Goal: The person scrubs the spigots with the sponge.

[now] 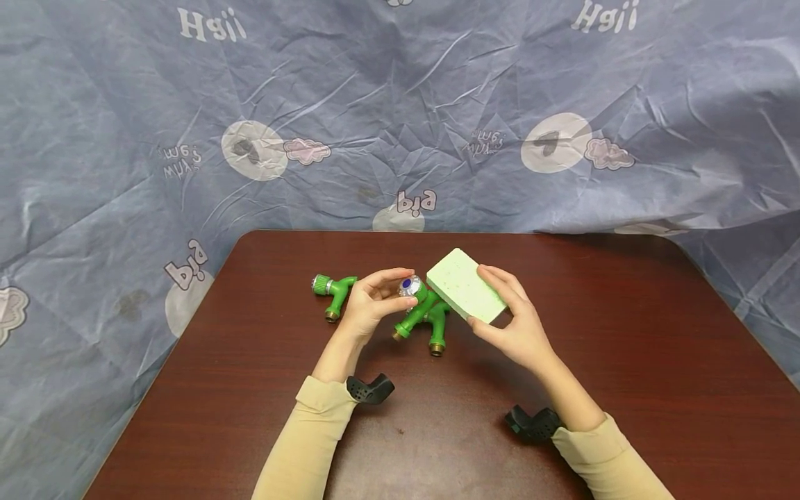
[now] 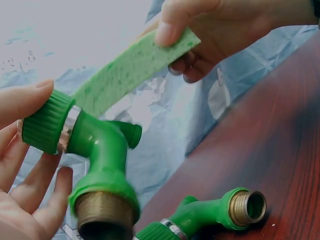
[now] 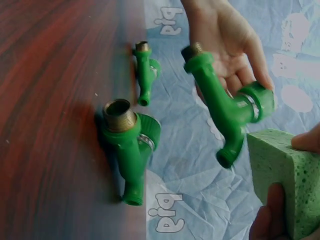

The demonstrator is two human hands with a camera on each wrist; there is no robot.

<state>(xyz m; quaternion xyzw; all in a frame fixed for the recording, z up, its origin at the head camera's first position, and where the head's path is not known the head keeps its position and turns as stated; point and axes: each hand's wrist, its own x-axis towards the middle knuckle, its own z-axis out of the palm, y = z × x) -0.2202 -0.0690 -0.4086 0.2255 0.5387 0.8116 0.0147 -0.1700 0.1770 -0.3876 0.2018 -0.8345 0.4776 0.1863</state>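
My left hand (image 1: 367, 303) pinches a green plastic tap (image 1: 414, 317) by its ribbed knob, between thumb and fingers. The tap is raised off the table, its brass threaded end (image 2: 106, 212) pointing down in the left wrist view. My right hand (image 1: 523, 328) grips a light green sponge (image 1: 464, 283), a thick block, by its edges. One corner of the sponge is close beside the held tap; whether they touch, I cannot tell. Below the held tap a second green tap (image 1: 437, 332) lies on the table, partly hidden in the head view.
A third green tap (image 1: 338, 293) lies on the table left of my left hand. The dark red-brown table (image 1: 625, 361) stands against a wrinkled blue-grey printed cloth (image 1: 400, 90). Black wrist mounts (image 1: 370, 389) sit on both forearms.
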